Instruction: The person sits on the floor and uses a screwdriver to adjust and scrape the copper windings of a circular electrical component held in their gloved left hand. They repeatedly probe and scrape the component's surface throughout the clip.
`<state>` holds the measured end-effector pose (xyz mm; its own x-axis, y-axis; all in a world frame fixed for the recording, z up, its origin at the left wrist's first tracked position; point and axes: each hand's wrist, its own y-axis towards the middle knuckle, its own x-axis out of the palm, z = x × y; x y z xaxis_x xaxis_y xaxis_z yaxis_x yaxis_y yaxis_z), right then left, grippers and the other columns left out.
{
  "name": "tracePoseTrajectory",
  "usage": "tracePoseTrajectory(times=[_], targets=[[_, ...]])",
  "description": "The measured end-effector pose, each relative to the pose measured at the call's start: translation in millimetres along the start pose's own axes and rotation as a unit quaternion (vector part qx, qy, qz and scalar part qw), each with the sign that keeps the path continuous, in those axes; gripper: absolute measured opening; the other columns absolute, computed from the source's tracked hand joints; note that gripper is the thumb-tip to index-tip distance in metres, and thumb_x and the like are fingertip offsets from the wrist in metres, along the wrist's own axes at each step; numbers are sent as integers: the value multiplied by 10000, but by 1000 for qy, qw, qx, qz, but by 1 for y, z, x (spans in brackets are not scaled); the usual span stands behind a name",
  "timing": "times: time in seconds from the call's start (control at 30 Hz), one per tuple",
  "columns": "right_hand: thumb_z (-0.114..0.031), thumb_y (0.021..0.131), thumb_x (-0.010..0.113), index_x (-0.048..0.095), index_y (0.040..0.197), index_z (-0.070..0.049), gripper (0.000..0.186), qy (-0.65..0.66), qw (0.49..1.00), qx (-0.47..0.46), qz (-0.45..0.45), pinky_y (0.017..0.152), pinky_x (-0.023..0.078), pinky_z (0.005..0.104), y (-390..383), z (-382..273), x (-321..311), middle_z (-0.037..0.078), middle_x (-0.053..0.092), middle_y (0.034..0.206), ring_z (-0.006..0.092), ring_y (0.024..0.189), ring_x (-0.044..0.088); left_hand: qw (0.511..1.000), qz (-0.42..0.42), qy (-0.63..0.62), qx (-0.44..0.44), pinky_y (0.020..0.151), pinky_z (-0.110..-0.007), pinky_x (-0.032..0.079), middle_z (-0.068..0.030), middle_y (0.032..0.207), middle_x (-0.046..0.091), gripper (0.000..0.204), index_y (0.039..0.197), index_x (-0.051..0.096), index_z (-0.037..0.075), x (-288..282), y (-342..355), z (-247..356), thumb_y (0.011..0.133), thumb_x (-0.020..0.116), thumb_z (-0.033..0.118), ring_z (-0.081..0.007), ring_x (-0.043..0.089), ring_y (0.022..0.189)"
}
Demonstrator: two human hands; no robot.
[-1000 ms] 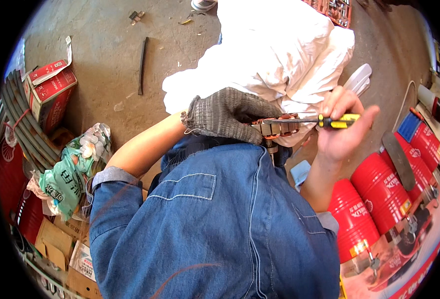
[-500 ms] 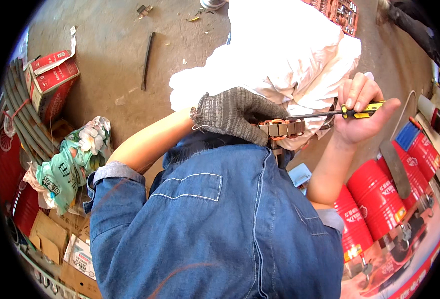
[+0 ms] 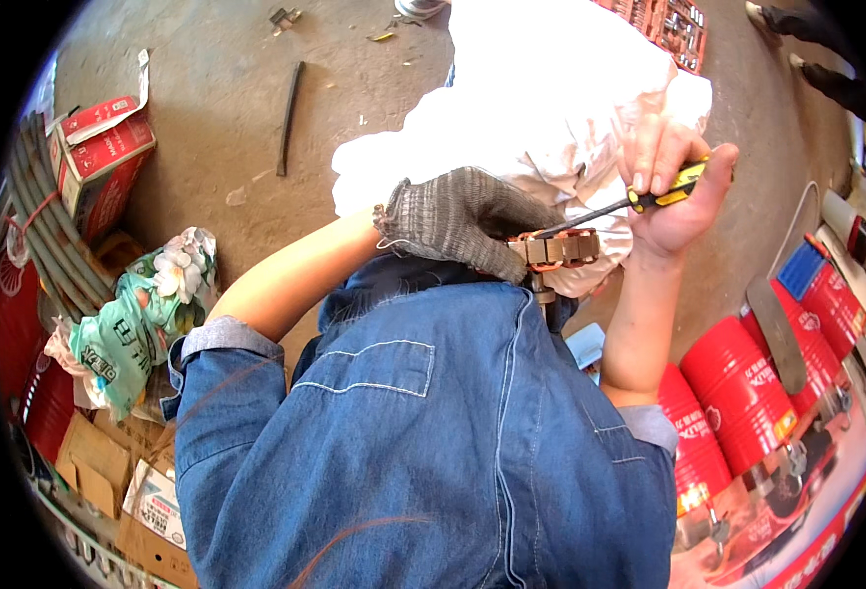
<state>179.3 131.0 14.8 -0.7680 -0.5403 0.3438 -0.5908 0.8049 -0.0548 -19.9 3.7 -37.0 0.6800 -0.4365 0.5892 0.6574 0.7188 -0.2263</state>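
My left hand, in a dark grey knit glove, is closed round one end of a metal part. Grey-brown blocks with orange-copper material between them make up this part, and a short shaft juts from its near side. Bare, my right hand grips a screwdriver by its yellow and black handle. The dark blade slants down to the left, reaching the part's far edge beside the gloved fingers. Exactly where the tip rests is hidden. White cloth lies beneath and beyond both hands.
An orange tool case sits at the far right; a person's legs stand beyond it. Red drums line the right side. On the left are coiled hose, a red box and a green bag. A dark strip lies on the floor.
My right hand has moved left with the screwdriver, whose blade now slopes more steeply down toward the metal part. The left hand has barely shifted. The other person's legs at far right have moved.
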Motion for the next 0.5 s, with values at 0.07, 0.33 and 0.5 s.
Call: tracePoseTrajectory(times=[0.07, 0.33, 0.5], targets=[[-601, 1015, 354, 429, 582, -92, 672, 11, 1000, 11, -11, 480, 271, 231, 4, 0, 4, 55, 457, 596, 98, 492, 351, 1000, 1, -1, -8, 984, -330, 516, -136, 1220, 676, 641, 1335, 578, -12, 0, 0, -1, 770, 848, 126, -160, 633, 1090], [-545, 1032, 357, 399, 568, -108, 639, 72, 995, 53, 35, 478, 273, 240, 9, 17, 17, 22, 416, 563, 101, 488, 333, 1000, -6, -11, -27, 971, -324, 520, -127, 1195, 688, 665, 1321, 595, -5, -5, -1, -8, 739, 874, 156, -154, 642, 1050], [-407, 1039, 459, 407, 615, -108, 522, -25, 999, -23, -8, 522, 400, 269, -13, 30, 36, 45, 489, 593, 122, 563, 493, 997, -4, 46, -59, 1006, -329, 486, -97, 1245, 666, 708, 1364, 556, -4, -5, 0, 4, 747, 864, 159, -133, 591, 1116]])
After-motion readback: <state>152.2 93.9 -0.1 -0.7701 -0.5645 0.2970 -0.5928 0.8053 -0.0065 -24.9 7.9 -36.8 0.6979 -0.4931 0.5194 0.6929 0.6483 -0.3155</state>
